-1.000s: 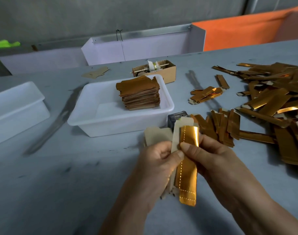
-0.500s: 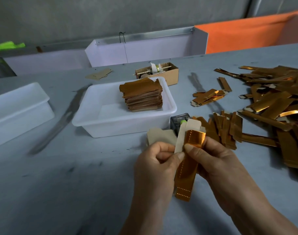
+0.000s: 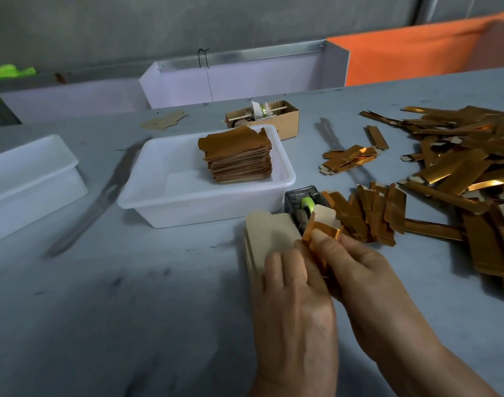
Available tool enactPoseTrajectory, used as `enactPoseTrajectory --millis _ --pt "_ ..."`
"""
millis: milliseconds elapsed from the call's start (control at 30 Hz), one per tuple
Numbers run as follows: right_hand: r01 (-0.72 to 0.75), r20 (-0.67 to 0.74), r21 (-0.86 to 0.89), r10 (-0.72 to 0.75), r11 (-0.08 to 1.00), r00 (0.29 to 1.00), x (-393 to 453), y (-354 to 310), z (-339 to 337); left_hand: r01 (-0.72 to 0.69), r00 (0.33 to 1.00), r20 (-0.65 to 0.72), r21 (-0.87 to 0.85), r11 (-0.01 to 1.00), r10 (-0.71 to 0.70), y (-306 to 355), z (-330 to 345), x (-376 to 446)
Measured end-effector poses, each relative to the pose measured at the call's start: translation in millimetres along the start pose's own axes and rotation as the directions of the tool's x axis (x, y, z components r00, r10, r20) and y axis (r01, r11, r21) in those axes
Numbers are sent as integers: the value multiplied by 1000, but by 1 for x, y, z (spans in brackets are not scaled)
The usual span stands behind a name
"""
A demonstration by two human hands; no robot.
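A gold foil carton blank (image 3: 321,233), partly folded, is held between both hands low at the middle of the table. My left hand (image 3: 293,290) lies over its lower part and pinches it from the left; my right hand (image 3: 359,270) pinches it from the right, thumb on the gold face. Only the blank's top end and its beige flap (image 3: 325,214) show above the fingers. A beige stack of flat blanks (image 3: 269,236) lies under my left fingers.
A white tub (image 3: 147,196) holds a pile of flat gold blanks (image 3: 239,159). A tape dispenser (image 3: 302,202) stands beside it. Loose gold blanks (image 3: 460,173) cover the right side. Another white tub (image 3: 30,179) sits left, a small cardboard box (image 3: 285,121) behind.
The gold blank was upright and long between my fingers; now both hands have lowered toward the table and closed over it, hiding most of its length.
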State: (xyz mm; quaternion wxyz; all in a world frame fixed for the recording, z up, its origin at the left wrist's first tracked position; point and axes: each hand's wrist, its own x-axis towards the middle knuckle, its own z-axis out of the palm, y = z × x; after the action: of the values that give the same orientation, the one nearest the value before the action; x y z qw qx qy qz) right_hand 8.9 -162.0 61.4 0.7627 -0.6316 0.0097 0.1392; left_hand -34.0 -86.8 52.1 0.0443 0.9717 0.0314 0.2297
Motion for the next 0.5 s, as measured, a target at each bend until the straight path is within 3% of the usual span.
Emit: enactPoseTrajectory --millis 100,167,200,267,300,333,400,500 --pt "11 -42 -55 -14 998 999 4 1 -1 -43 999 -32 -68 997 41 -7 1 0" --pt "9 -51 -56 -12 998 999 6 1 -2 75 997 42 -289 954 -66 -12 -2 4" --pt "7 -43 -46 -9 999 999 7 1 -3 204 979 103 -436 877 -177 -15 -5 8" --pt "2 -20 -31 -3 1000 1000 7 2 -5 470 882 327 -663 582 -340 -25 -2 11" --pt "3 -8 -34 -3 999 1000 6 3 -6 562 825 447 -717 413 -345 -31 -1 11" --pt "0 6 -46 0 999 1000 5 4 -6 623 780 542 -719 308 -311 -36 -2 11" --pt "-17 42 -85 21 996 999 2 2 -7 662 749 608 -705 255 -264 -42 -4 12" --pt "28 28 -162 -23 986 999 6 -8 -15 650 749 576 -735 192 -328 -45 -5 14"
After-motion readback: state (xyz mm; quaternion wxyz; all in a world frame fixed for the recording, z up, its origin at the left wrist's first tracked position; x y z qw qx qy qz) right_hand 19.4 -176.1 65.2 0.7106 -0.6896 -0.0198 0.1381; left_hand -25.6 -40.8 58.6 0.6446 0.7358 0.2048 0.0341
